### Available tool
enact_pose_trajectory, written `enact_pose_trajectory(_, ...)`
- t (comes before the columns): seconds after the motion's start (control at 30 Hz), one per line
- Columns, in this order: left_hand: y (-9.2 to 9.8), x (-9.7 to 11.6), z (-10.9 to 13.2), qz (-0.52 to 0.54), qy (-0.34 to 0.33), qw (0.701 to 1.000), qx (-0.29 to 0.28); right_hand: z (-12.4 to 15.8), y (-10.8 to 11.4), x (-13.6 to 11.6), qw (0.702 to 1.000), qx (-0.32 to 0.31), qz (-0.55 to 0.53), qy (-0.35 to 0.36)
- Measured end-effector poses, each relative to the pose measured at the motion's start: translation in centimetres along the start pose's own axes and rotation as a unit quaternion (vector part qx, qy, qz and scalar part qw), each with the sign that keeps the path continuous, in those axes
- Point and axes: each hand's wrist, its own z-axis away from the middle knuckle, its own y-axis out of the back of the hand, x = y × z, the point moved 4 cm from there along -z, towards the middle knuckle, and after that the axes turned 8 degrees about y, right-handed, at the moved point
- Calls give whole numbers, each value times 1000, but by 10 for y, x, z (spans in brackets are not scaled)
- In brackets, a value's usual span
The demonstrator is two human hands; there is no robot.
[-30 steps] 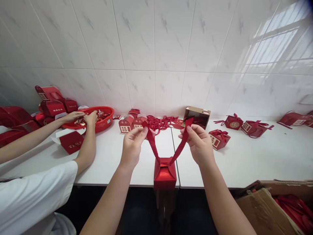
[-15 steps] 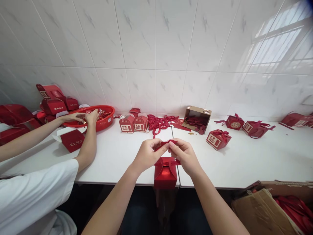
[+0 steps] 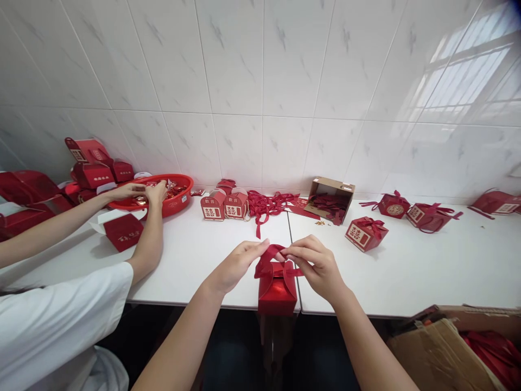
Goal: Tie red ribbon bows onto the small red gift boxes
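A small shiny red gift box (image 3: 278, 296) stands at the front edge of the white table. A dark red ribbon (image 3: 265, 262) crosses its top and rises in a loop above it. My left hand (image 3: 238, 266) grips the ribbon at the left of the loop, its thumb on top and its other fingers partly hidden. On the other side, my right hand (image 3: 316, 265) pinches the ribbon between thumb and fingertips, just above the box. Whether a knot lies under the loop I cannot tell.
At left, another person's hands (image 3: 152, 191) reach into a red basin (image 3: 179, 206) of small wrapped pieces, beside an open red box (image 3: 122, 231). Loose ribbons (image 3: 268, 203), a cardboard box (image 3: 345, 190) and ribboned boxes (image 3: 366, 233) stand farther back. A carton (image 3: 435, 353) is at lower right.
My hands have moved apart, from close together over the box to either side of it. The ribbon between them now shows as an open loop.
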Motion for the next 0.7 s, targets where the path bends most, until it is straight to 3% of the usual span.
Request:
enact_pose_trajectory(0.07, -2, 2, 3, -61, -16, 998, 26, 1, 0, -1, 1000, 29, 12, -3)
enact_pose_trajectory(0.13, 2, 0, 8, -167, -40, 979, 106, 7, 3, 1, 996, 80, 17, -34)
enact_pose_trajectory(0.27, 35, -23, 38, -343, -69, 879, 324, 55, 27, 20, 968, 187, 23, -165)
enact_pose_trajectory(0.33, 63, -53, 58, -346, -27, 862, 369, 99, 46, 40, 934, 231, 44, -270)
enact_pose_trajectory(0.43, 104, -109, 88, -363, 127, 830, 404, 173, 69, 72, 845, 281, 89, -445)
enact_pose_trajectory(0.47, 112, -127, 93, -369, 181, 827, 384, 191, 72, 81, 826, 272, 97, -484)
enact_pose_trajectory(0.53, 114, -153, 95, -372, 235, 837, 325, 208, 70, 92, 826, 221, 102, -509)
enact_pose_trajectory(0.57, 110, -158, 93, -371, 236, 837, 324, 208, 67, 93, 833, 208, 122, -498)
enact_pose_trajectory(0.63, 95, -155, 83, -358, 190, 840, 362, 193, 58, 89, 861, 196, 160, -442)
enact_pose_trajectory(0.7, 70, -142, 67, -317, 106, 865, 375, 166, 43, 79, 898, 176, 160, -370)
